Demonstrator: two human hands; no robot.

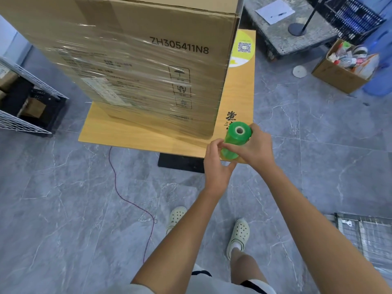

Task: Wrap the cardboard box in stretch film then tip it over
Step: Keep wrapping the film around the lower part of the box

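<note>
Roll (235,138), green and upright at 5 o'clock of the box (135,35), is gripped round its side by the right hand (257,148). The left hand (218,164) pinches its lower end. Clear film (137,92) wraps the box's lower part, leaving the top band bare.

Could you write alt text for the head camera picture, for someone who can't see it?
The left hand and right hand hold a green roll of stretch film by the corner of a wooden table. A large cardboard box stands on it, partly wrapped in clear film.

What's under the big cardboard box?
The cardboard box stands on a wooden tabletop, which has a black base below it. The box covers the tabletop's middle, so anything there is hidden.
</note>
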